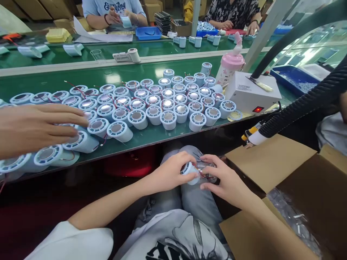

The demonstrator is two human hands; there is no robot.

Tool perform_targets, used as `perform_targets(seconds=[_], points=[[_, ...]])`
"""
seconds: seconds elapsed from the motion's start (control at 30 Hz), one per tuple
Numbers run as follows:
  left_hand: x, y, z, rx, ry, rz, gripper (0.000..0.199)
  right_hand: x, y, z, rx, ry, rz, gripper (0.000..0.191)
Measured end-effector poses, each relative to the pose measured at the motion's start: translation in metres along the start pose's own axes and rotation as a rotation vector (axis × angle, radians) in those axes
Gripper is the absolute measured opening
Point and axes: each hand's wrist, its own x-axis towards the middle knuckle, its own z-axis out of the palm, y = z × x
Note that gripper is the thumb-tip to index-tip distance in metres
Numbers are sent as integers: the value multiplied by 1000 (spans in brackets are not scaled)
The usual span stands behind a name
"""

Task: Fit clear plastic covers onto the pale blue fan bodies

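Above the lap, my left hand (180, 169) is closed round a light blue cylinder (192, 174) with a slotted ring on its end. My right hand (221, 177) has its fingers wrapped round a clear plastic piece (208, 172), which meets the cylinder's right side. Thin red and dark wires show between the two parts; how they join is hard to make out. On the green bench (151, 139) ahead, many similar blue cylinders (168, 118) stand upright in a crowd, several with red wires, and a few at the front left lie tilted.
Another person's hand (40, 126) reaches over the cylinders at left. An open cardboard box (271, 162) with clear plastic parts is at right, below a black hose (295, 112). A white box (251, 94) and pink-lidded bottle (230, 65) stand on the bench. Two people sit opposite.
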Motion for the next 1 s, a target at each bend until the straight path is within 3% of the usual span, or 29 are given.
perform_targets(seconds=[0.13,0.27,0.43,0.6,0.7,0.8,0.9,1.0], points=[[-1,-7,3,-68,53,74,41,0,-6,-2,243,5,158,22],[3,-15,5,-101,49,112,61,2,-8,-1,298,33,217,25],[5,-25,10,-173,63,131,63,0,-8,-2,355,29,231,24],[7,-38,21,-149,108,233,68,-1,-1,-6,620,93,298,31],[7,-42,22,-173,46,276,70,0,7,-8,839,123,383,34],[5,-40,21,-309,-37,208,70,-1,13,-8,1017,145,440,32],[2,-33,19,-523,-75,66,69,-6,16,-3,951,117,276,18],[-2,-27,19,-696,-97,-52,68,-14,15,3,536,128,35,38]])
